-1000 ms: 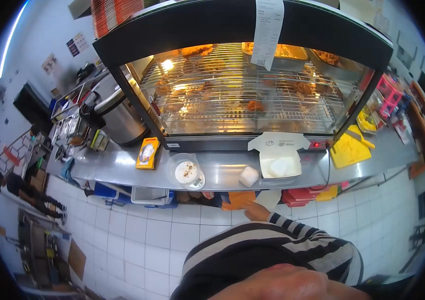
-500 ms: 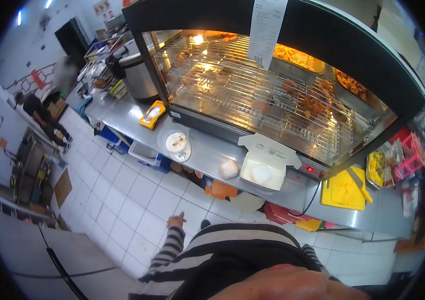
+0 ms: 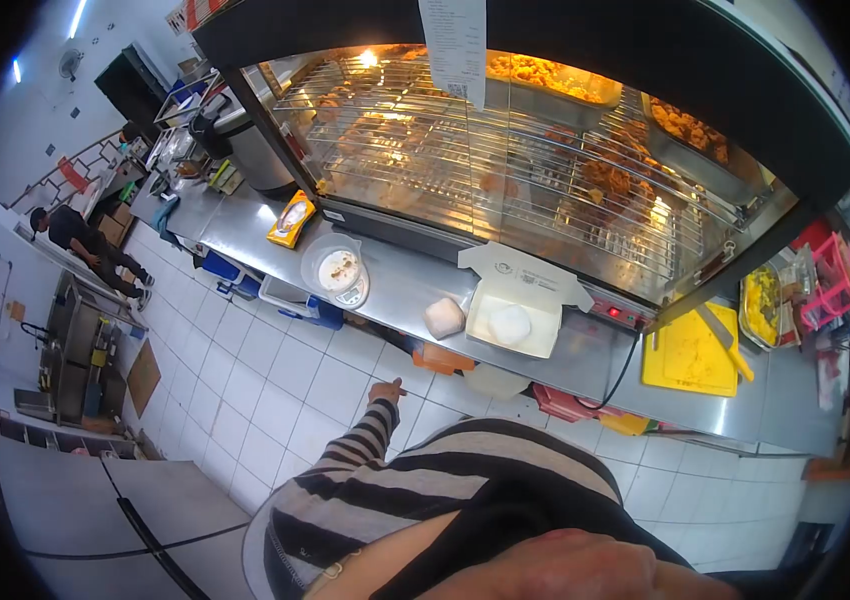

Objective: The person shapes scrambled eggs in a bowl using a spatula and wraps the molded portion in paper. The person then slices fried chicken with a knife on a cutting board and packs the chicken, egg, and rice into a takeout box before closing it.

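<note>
Here, an open white cardboard box (image 3: 543, 338) holds a white rounded bundle (image 3: 510, 324), apart from the loosely open left hand (image 3: 386, 391); the right hand's state cannot be told.

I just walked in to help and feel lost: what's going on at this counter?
The person's left hand is out over the floor by the steel counter, seemingly empty; the right hand is out of view. On the counter, an open box holds a white lump, with a second lump beside the box. Farther left, a clear bowl rests on a scale; a lit display case stands behind.
</note>
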